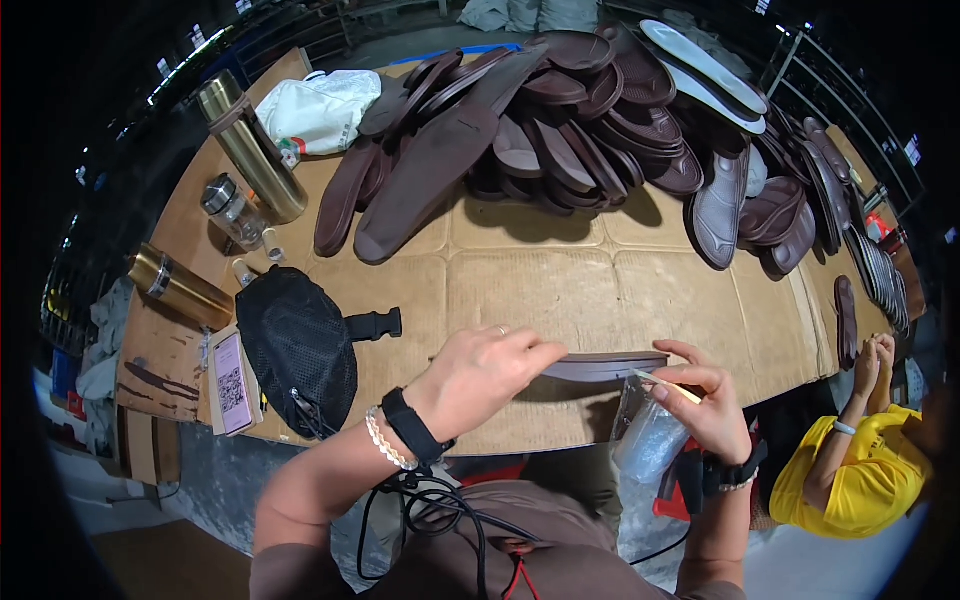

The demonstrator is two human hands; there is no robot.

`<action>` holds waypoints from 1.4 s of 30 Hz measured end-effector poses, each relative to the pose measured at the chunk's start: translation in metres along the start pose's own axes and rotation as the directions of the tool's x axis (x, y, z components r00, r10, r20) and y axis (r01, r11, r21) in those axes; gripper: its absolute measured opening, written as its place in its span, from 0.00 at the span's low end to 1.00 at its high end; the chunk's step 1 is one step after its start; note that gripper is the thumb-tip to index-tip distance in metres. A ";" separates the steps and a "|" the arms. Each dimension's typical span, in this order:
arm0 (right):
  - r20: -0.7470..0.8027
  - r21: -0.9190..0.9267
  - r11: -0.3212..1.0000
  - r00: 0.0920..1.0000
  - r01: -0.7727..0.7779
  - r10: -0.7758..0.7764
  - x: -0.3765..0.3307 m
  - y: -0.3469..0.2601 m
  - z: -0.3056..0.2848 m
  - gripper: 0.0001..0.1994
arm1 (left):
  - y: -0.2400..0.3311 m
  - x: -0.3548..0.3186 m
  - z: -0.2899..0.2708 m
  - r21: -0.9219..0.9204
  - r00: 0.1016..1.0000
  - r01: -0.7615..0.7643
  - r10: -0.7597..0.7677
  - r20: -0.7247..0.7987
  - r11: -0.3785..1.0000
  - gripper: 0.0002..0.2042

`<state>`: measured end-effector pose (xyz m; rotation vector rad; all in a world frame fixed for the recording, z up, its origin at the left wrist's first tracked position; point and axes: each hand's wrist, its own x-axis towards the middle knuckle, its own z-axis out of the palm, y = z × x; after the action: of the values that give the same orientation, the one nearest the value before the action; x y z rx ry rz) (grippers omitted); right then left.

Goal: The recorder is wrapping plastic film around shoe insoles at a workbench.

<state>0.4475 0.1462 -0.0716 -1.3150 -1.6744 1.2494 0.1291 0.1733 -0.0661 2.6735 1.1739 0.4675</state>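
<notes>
Pinching fingers of the left hand (pixel 485 372) grip a dark sole (pixel 595 369). The right hand (pixel 710 408) pinches a white stick (pixel 652 381) beside it.

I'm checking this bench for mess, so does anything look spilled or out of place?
Dark streaks mark the wooden board at lower left, perhaps a stain or spill. Pale shoe soles stand out by colour atop the dark brown soles.
</notes>
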 end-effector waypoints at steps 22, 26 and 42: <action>0.162 0.239 0.946 0.969 -0.220 0.185 0.000 -0.009 0.054 0.11 | 0.005 -0.004 0.001 -0.279 0.982 -0.167 0.135 -0.133 0.946 0.11; 0.128 0.248 0.934 0.965 -0.256 0.231 0.001 -0.007 0.057 0.11 | 0.005 -0.005 0.002 -0.299 0.974 -0.202 0.158 -0.163 0.933 0.12; 0.152 0.218 0.927 0.949 -0.304 0.275 0.005 -0.014 0.057 0.10 | -0.001 -0.012 0.006 -0.279 0.962 -0.262 0.227 -0.151 0.924 0.10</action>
<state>0.3897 0.1344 -0.0771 -1.3954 -1.3850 1.6765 0.1231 0.1650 -0.0748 2.5618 0.7230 0.7817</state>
